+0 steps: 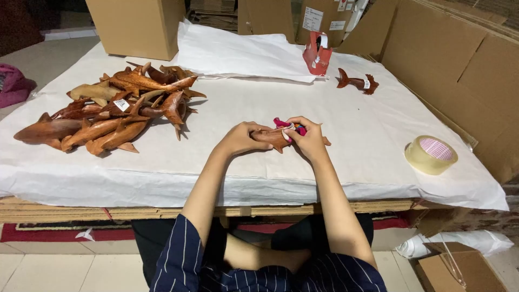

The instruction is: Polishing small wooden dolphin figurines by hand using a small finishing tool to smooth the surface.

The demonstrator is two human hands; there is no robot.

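Observation:
My left hand (241, 138) grips one end of a small brown wooden fish carving (274, 139) that rests on the white paper sheet (216, 162) at the middle of the table. My right hand (306, 138) closes over the other end of the carving and also pinches a small pink object (282, 123) against it. Both hands touch the carving. Much of the carving is hidden under my fingers.
A pile of several wooden fish carvings (116, 111) lies at the left. One dark carving (357, 82) and a red tape dispenser (317, 53) sit at the back. A roll of clear tape (431, 154) lies at the right. Cardboard boxes (135, 24) stand behind and flattened cardboard (465, 70) leans at the right.

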